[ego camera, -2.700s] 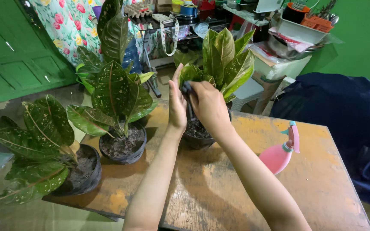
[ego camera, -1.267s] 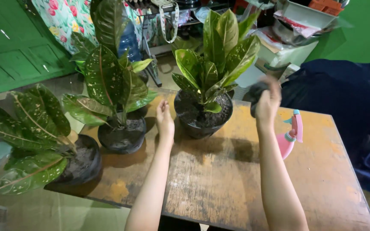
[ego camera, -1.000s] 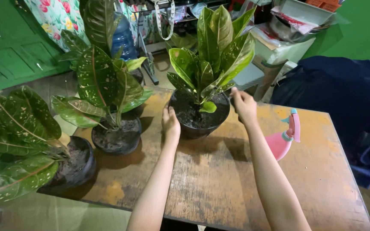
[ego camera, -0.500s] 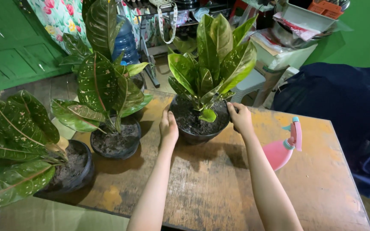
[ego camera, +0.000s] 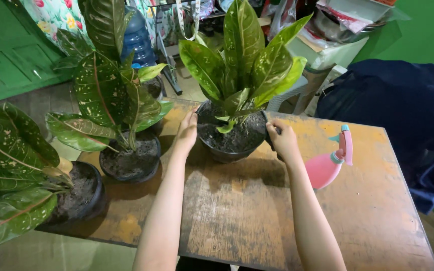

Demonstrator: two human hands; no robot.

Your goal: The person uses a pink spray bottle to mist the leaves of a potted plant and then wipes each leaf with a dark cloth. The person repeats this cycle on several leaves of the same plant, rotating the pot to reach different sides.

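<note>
Nearest, the worn, yellow-stained wooden counter (ego camera: 237,211) carries everything. On it the left hand (ego camera: 187,131) lies flat-fingered against the left wall of the black round plastic pot (ego camera: 227,153), and the right hand (ego camera: 282,140) is wrapped on its right rim, a dark scrap showing at the fingers; a moment ago that hand was raised with a dark cloth beside the leaves, so wiping has given way to gripping the pot from both sides. The pot stands upright at the counter's far middle, its speckled green plant (ego camera: 242,55) rising straight up, leaves fanning away from the person. To the right lies a pink spray bottle (ego camera: 330,165), nozzle upward. Left stand two more dark-potted spotted plants (ego camera: 111,100), and behind, a blue cloth heap (ego camera: 393,110)
</note>
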